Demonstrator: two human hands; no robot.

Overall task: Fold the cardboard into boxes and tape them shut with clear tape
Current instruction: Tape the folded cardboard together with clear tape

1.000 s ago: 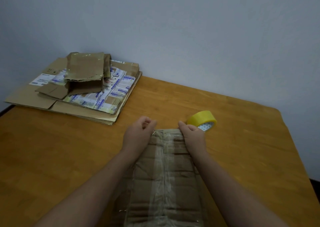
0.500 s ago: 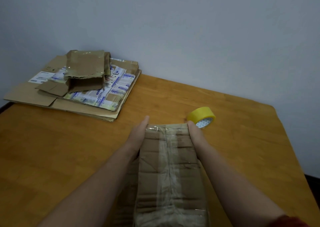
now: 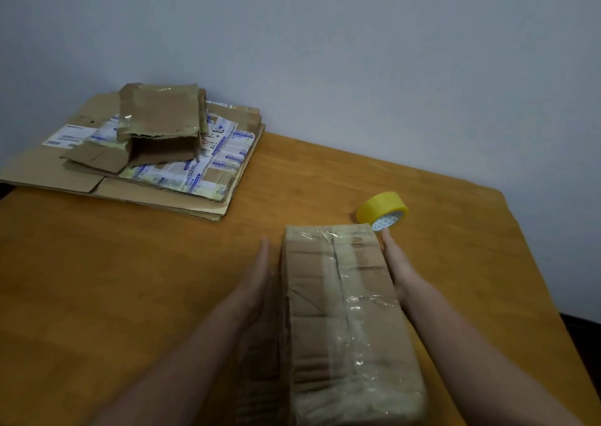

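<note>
Flattened corrugated cardboard (image 3: 97,178), labels showing, is stacked at 10 o'clock on the smooth wooden table (image 3: 130,279) below a plain grey wall (image 3: 357,68). At 6 o'clock, the oblong brown box (image 3: 344,311), glossy with crinkled clear tape, lies between the left hand (image 3: 257,279) and right hand (image 3: 396,266), fingers straight along its sides, gripping nothing. A yellow tape roll (image 3: 382,209) sits at its 1 o'clock.

i cannot read any full word here. the white label (image 3: 66,137) on the flat cardboard pile (image 3: 39,173) has grey lines of print, too small for me. the printed tape strips (image 3: 227,160) on the same pile carry blue characters, all blurred. beside them are hand-written marks (image 3: 215,136), maybe "2 4", i am not sure. the yellow tape roll (image 3: 380,206) shows a blue pattern on its core, not readable.
</note>
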